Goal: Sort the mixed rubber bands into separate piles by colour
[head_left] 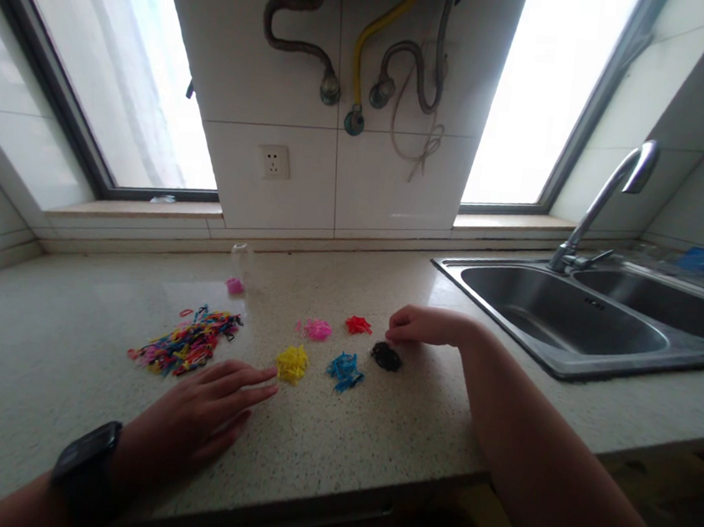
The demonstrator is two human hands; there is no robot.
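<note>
Elastic bands (199,338), thin and looped, tangle on the speckled countertop (334,438).

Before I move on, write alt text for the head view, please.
The left hand, fingers outstretched, is at the yellow pile of small bands; the right hand, curled, is just beyond the black pile. A blue pile, pink pile and red pile lie between those, on a speckled counter, with a mixed heap left and a sink right.

Light: daylight, left window (115,62) and right window (549,91), both overexposed. Tiled wall (389,209): dim. Left hand (202,407): shadowed. Countertop (422,438): pale sheen. Focus: soft. Edges: wide-angle stretch.
</note>
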